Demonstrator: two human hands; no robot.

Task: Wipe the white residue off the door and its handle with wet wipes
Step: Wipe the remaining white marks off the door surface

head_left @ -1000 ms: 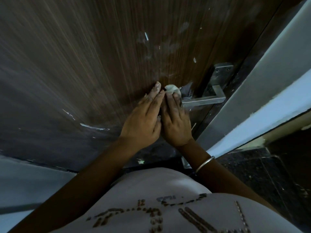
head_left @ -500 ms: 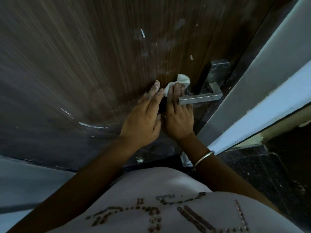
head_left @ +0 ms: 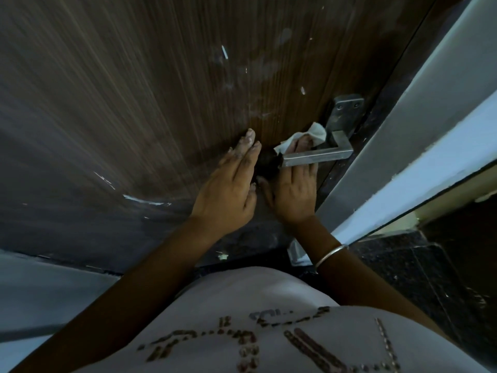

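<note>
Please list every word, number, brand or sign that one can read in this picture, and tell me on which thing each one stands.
The studded lettering on the white shirt: seen upside down and partly cut off by the frame edge, so it is not readable.
On the door, the lever handle and its backplate: no text or mark shows.

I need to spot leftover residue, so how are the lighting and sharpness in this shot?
Head view: dim overall; the door smears into streaks toward the left edge; wide-angle bends straight edges; the handle, wipe and white residue near centre read fairly sharp.
</note>
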